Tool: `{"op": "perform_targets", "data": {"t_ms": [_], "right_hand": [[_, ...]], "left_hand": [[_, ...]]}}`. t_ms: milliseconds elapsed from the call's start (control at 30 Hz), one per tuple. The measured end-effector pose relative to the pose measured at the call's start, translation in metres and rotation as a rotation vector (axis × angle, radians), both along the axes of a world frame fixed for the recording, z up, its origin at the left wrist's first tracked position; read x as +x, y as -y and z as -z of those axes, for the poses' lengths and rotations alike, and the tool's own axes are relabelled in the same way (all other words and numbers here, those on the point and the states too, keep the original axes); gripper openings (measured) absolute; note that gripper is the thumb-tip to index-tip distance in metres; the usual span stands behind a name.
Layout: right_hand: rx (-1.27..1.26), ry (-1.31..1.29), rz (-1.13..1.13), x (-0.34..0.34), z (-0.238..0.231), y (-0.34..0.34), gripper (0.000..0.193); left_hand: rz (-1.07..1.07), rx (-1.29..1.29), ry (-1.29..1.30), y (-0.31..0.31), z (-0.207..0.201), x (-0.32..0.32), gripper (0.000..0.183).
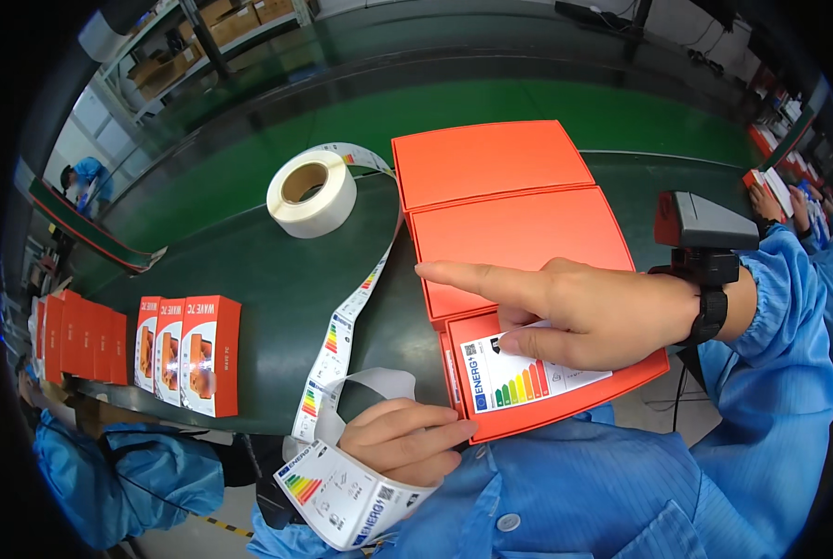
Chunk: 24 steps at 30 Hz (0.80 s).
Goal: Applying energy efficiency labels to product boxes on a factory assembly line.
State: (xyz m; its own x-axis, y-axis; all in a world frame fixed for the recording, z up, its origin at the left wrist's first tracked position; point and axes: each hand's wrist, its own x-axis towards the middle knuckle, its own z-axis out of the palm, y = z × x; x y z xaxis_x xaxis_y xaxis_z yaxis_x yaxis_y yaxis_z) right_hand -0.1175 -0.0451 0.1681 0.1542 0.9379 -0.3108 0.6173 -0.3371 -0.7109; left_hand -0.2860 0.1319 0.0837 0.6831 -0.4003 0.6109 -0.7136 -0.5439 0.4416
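An energy label (514, 377) with a coloured bar scale lies on the nearest flat orange box (566, 407). My right hand (575, 312) is over this box with its index finger stretched out to the left and its thumb on the label; it grips nothing. At the box's lower left corner, my left hand (407, 443) has its fingers together and curled around the strip of labels (339, 331). Part of the strip hangs down below that hand, showing another large label (342, 496). From there the strip runs up to a white label roll (311, 194).
Two more flat orange boxes (491, 163) (519, 238) lie beyond. Several small orange-and-white boxes (213, 359) stand at left, beside a row of orange boxes (86, 340). My right wrist bears a dark device (705, 224). Other people's hands (775, 205) hold a box at far right.
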Motion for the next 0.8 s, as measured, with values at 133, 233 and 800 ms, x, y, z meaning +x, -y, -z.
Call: {"op": "perform_targets", "data": {"t_ms": [133,233,800], "right_hand": [[0.047,0.014,0.043,-0.0009,0.0072,0.0012,0.066],[0.064,0.033,0.03,-0.0009,0.0086,-0.0007,0.067],[0.118,0.036,0.05,-0.0025,0.0091,-0.0037,0.063]], "left_hand": [[0.035,0.009,0.017,-0.0005,0.0056,0.005,0.015],[0.025,0.003,0.011,-0.0006,0.003,0.0054,0.015],[0.006,-0.055,0.028,0.0006,0.0045,0.0077,0.013]]}}
